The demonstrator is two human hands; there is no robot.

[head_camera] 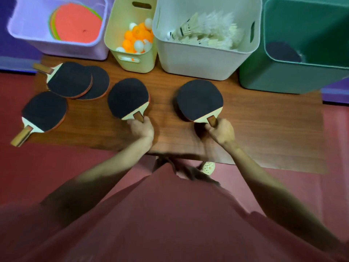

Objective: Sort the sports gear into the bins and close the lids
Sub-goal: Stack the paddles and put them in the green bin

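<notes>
Black paddle (127, 98) in left hand (142, 128); another paddle (199, 100), seemingly stacked, in right hand (221, 131).

The person wears a loose, plain garment of dull reddish-maroon cloth (170, 220) that fills the lower middle of the view. Its short sleeves (56, 203) end well above the elbows, so both forearms are bare down to the wrists. The left hand (142, 129) and the right hand (221, 131) are bare too, with no watch, ring or band to be seen. The cloth shows no print or lettering.
</notes>
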